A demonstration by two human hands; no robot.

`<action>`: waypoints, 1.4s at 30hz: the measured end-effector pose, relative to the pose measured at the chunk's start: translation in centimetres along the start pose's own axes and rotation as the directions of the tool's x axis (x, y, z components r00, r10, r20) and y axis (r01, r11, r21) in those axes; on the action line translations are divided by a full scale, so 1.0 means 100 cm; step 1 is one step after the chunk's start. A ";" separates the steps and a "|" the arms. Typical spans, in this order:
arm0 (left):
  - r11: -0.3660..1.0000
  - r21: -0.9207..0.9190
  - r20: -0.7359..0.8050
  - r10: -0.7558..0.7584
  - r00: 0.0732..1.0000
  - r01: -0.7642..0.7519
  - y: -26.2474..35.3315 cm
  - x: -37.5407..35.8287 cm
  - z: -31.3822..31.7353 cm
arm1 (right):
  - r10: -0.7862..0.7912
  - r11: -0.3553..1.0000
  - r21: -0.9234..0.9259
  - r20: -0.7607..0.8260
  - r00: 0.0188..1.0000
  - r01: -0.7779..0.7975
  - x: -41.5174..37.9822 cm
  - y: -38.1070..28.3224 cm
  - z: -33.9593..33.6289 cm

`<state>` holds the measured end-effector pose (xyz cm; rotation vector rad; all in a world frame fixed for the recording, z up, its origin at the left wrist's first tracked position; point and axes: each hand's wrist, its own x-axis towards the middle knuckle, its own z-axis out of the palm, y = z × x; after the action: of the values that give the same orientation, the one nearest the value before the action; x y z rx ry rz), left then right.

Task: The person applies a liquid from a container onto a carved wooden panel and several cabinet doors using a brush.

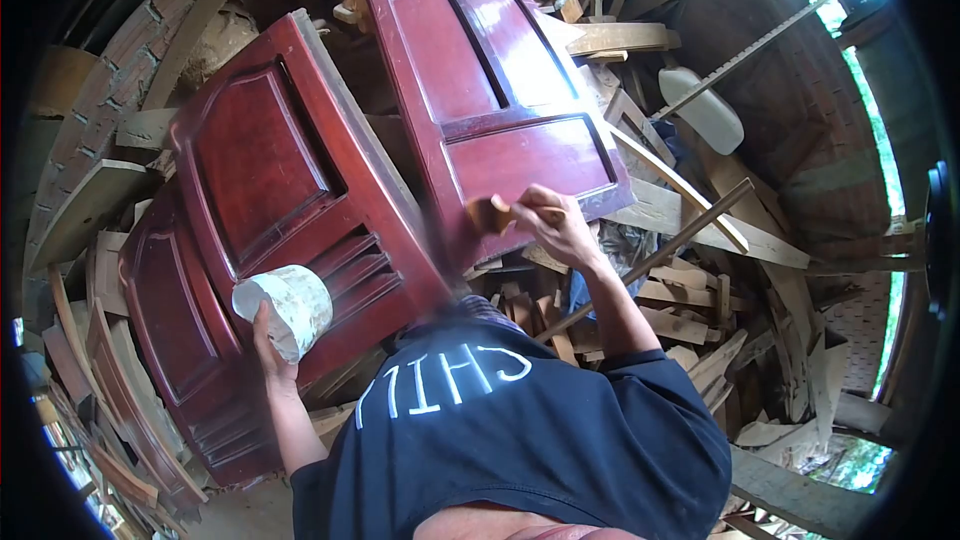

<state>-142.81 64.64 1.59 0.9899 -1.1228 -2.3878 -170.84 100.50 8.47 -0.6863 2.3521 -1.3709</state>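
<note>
My left hand (268, 348) is wrapped round the side of a white paint-stained tub (300, 308), its mouth tilted up to the left. Behind the tub is a glossy dark-red panelled cabinet door (255, 160) with slatted grooves low down. In my right hand (560, 232) is a paintbrush (488, 217), slightly blurred. Its bristles point left, at the lower left corner of a second glossy red door (530, 162) with three recessed panels. Further left, another red door (165, 285) stands partly hidden behind the first.
Wood offcuts (690, 300) are heaped at the right and behind the doors. A long stick (660, 250) slants up close by my right forearm. At the upper right are a white plastic jug (705, 112) and a long toothed blade (770, 38). Curved boards (130, 390) lean at the left.
</note>
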 end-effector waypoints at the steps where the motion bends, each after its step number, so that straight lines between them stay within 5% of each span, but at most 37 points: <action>1: 1.000 0.008 -0.019 0.006 1.000 -0.006 0.000 0.000 0.000 | 0.037 0.988 0.145 0.081 0.996 -0.048 -0.008 0.006 -0.002; 2: 1.000 0.007 -0.021 0.005 1.000 -0.005 0.000 0.001 -0.001 | 0.132 0.975 0.160 0.150 0.980 -0.156 -0.016 0.010 -0.016; 5: 1.000 0.009 -0.018 0.021 1.000 -0.020 -0.002 0.000 -0.001 | 0.287 0.951 0.118 -0.001 0.958 -0.285 -0.031 0.055 -0.088; 7: 1.000 0.014 -0.005 0.024 1.000 -0.024 -0.001 0.000 0.000 | 0.304 0.949 0.011 -0.281 0.910 -0.314 -0.043 0.100 -0.147; 10: 1.000 0.002 -0.020 0.020 1.000 -0.020 -0.003 0.001 -0.004 | -0.044 0.734 -0.577 -0.566 0.823 -0.358 -0.051 0.149 -0.183; 14: 1.000 -0.004 0.021 -0.011 1.000 0.011 0.000 0.002 -0.004 | 0.064 0.927 -0.320 -0.379 0.923 -0.195 -0.030 0.086 -0.075; 16: 1.000 -0.017 0.015 -0.025 1.000 0.026 -0.002 0.004 -0.008 | -0.086 0.939 -0.344 -0.184 0.979 0.018 -0.037 0.033 -0.012; 18: 0.999 -0.030 0.029 -0.044 0.999 0.045 0.001 0.002 -0.005 | -0.119 0.992 -0.033 0.012 0.993 0.119 -0.042 -0.011 0.024; 21: 0.999 -0.036 0.031 -0.037 0.999 0.038 -0.001 0.005 -0.009 | -0.021 0.996 0.084 0.220 0.975 0.002 -0.047 -0.018 0.016; 24: 0.999 -0.044 0.016 -0.015 1.000 0.016 -0.003 0.006 -0.012 | 0.333 0.929 0.165 0.008 0.943 -0.330 -0.043 0.049 -0.056; 26: 0.997 -0.070 0.008 -0.011 1.000 0.011 -0.004 0.004 -0.011 | 0.350 0.933 0.168 -0.230 0.908 -0.317 -0.048 0.113 -0.124; 28: 0.996 -0.091 0.037 -0.011 0.999 0.015 -0.003 0.004 -0.008 | 0.032 0.800 -0.491 -0.541 0.840 -0.346 -0.047 0.141 -0.162; 30: 0.993 -0.118 0.039 -0.010 0.999 0.014 -0.004 0.003 -0.009 | -0.166 0.542 -0.718 -0.601 0.782 -0.437 -0.028 0.126 -0.151; 32: 0.991 -0.135 0.051 -0.010 0.999 0.016 -0.003 0.003 -0.008 | 0.000 0.968 -0.210 -0.546 0.838 -0.137 0.007 0.099 -0.110; 34: 0.991 -0.135 0.061 -0.013 0.998 0.022 -0.003 0.002 -0.006 | 0.071 0.984 0.178 -0.332 0.941 -0.012 0.035 0.059 -0.053; 36: 0.992 -0.128 0.062 0.000 0.998 0.007 0.002 -0.002 0.004 | 0.002 0.949 0.313 -0.098 0.995 0.029 0.068 0.051 -0.008; 39: 0.992 -0.120 0.054 0.032 0.998 -0.026 0.004 -0.006 0.008 | -0.024 0.934 0.358 0.059 0.998 0.001 0.110 0.051 -0.011; 42: 0.988 -0.118 0.025 0.100 0.995 -0.097 0.000 -0.004 0.002 | 0.007 1.000 0.026 -0.216 0.976 -0.002 0.150 0.103 -0.078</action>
<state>-142.64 65.01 1.85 0.8419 -1.0053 -2.3671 -189.70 102.04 2.60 -0.5488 2.4938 -1.5403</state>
